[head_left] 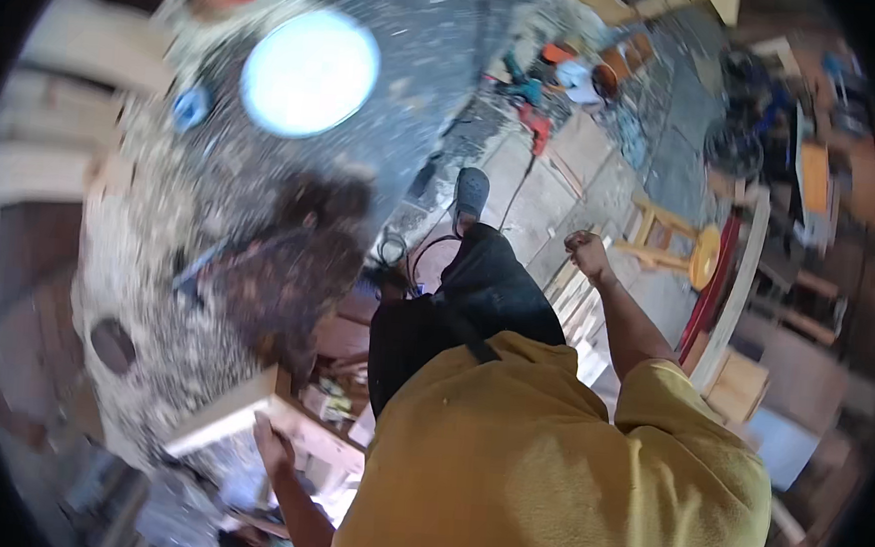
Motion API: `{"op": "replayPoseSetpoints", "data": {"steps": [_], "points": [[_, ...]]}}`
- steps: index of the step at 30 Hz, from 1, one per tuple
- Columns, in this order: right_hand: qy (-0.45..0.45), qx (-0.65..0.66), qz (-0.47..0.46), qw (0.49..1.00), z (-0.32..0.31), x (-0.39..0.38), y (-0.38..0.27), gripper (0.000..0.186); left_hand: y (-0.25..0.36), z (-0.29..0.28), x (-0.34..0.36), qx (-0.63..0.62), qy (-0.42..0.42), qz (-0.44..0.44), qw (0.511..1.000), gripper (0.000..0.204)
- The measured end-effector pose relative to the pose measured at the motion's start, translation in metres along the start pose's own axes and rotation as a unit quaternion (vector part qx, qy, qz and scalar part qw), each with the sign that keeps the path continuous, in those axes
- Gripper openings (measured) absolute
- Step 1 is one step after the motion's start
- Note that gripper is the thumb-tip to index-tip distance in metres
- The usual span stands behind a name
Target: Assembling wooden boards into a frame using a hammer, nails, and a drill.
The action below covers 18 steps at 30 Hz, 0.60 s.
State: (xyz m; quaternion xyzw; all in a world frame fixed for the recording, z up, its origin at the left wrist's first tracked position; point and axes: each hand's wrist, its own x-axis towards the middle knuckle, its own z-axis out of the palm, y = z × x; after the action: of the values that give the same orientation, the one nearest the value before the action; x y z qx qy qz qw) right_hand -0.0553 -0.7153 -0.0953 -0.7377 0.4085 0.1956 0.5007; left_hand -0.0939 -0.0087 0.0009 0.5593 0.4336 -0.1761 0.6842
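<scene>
My left hand point(275, 446) is low on the left, over the near edge of a pale wooden piece point(239, 412) with a squared corner. Motion blurs its fingers, so I cannot tell if they grip the wood or only pass over it. Out to the right, my right hand point(587, 255) is curled closed above the tiled floor. Whatever its fingers hold, if anything, is hidden. Closest to it is a yellow wooden stool point(701, 258) lying on its side. Narrow pale wood strips point(580, 312) lie below that hand.
A red power tool point(535, 127) with a cord lies ahead among clutter, near an orange-brown container point(626, 62). A round bright white object point(312, 72) is at the upper left, beside a blue roll-like thing point(191, 108). Boards point(736, 385) and furniture parts crowd the right side.
</scene>
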Motion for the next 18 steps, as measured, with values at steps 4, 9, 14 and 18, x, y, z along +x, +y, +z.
{"op": "replayPoseSetpoints", "data": {"steps": [4,9,14,18], "points": [[0.005,0.042,-0.022,0.999,-0.067,0.054,0.087,0.013,0.013,0.022,0.008,-0.007,0.034,-0.044,0.998,0.04],[0.049,-0.109,-0.024,0.993,-0.101,0.202,0.132,0.013,0.04,0.035,-0.031,0.277,0.362,-0.136,0.88,0.034],[0.083,-0.045,0.108,0.99,-0.102,0.391,0.193,0.034,0.057,0.102,-0.01,0.481,0.301,-0.189,0.801,0.036],[0.051,-0.085,0.204,0.974,-0.073,0.522,0.269,0.054,0.058,0.152,-0.002,0.614,0.23,-0.266,0.707,0.038]]}}
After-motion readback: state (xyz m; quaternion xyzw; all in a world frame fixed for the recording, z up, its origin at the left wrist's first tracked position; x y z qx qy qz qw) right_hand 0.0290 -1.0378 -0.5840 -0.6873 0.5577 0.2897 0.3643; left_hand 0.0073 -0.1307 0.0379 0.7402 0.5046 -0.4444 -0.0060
